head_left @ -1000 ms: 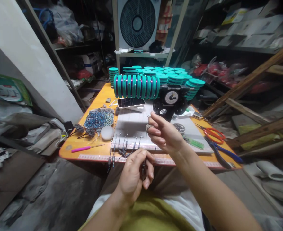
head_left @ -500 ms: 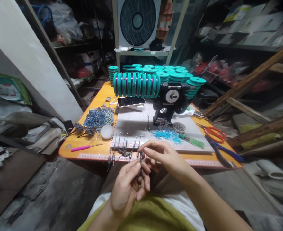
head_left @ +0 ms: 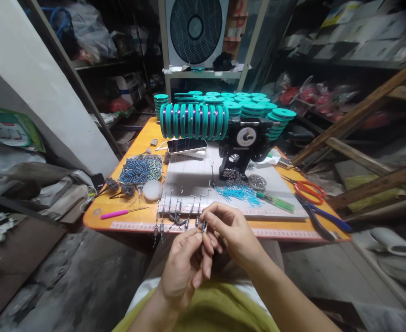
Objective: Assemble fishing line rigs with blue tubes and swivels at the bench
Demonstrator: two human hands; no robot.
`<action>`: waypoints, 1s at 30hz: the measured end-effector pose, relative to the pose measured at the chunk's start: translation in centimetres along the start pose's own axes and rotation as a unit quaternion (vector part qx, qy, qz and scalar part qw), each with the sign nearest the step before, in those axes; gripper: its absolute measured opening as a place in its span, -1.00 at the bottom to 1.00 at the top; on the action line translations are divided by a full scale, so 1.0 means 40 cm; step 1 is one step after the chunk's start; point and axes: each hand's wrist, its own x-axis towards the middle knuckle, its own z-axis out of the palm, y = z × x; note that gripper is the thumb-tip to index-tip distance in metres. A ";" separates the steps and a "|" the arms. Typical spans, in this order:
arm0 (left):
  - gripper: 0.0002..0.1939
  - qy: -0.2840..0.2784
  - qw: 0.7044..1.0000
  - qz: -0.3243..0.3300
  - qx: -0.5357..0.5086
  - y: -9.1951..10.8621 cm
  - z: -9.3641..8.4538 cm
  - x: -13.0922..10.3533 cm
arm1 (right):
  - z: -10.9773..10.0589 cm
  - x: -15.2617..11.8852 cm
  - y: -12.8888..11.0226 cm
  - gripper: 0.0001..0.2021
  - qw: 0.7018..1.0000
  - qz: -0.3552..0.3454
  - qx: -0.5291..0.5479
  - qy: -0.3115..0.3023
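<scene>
Close in front of my body, both hands meet just past the table's near edge. My left hand (head_left: 185,260) pinches the lower end of a small blue-and-dark ribbed piece (head_left: 203,226) between thumb and fingertips. From above, my right hand (head_left: 232,230) closes thumb and index finger at that piece's top end. Its exact kind is too small to make out, and fingers cover part of it. Just left of the fingers, several line rigs with dark weights (head_left: 177,218) hang over the table edge.
On the orange table (head_left: 95,212) are a tray of small blue tubes (head_left: 137,169), a white round lid (head_left: 152,190), a pink-handled needle tool (head_left: 114,214), a phone (head_left: 187,145), turquoise spools (head_left: 196,121) on a black winder (head_left: 240,143), light-blue pieces (head_left: 237,194), orange scissors (head_left: 308,191) and blue-handled pliers (head_left: 323,219).
My right hand has shifted slightly left and its fingers have drawn in closer over the ribbed piece. My left hand stays nearly in place. The view has moved slightly.
</scene>
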 end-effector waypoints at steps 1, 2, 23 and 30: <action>-0.67 0.001 1.000 0.001 0.005 -0.001 -0.001 0.000 | 0.001 -0.001 0.002 -0.74 1.000 -0.003 0.002 0.004; -0.67 0.001 1.000 0.001 0.012 -0.001 -0.003 0.000 | 0.000 -0.001 0.002 -0.73 1.000 -0.004 0.000 0.005; -0.67 -0.101 0.977 0.069 0.175 0.121 0.067 0.161 | -0.089 0.056 -0.223 -0.81 0.986 -0.037 -0.158 0.026; -0.74 -0.093 0.984 0.029 0.151 0.139 0.061 0.148 | -0.059 0.150 -0.215 -0.65 0.987 0.110 0.058 -0.100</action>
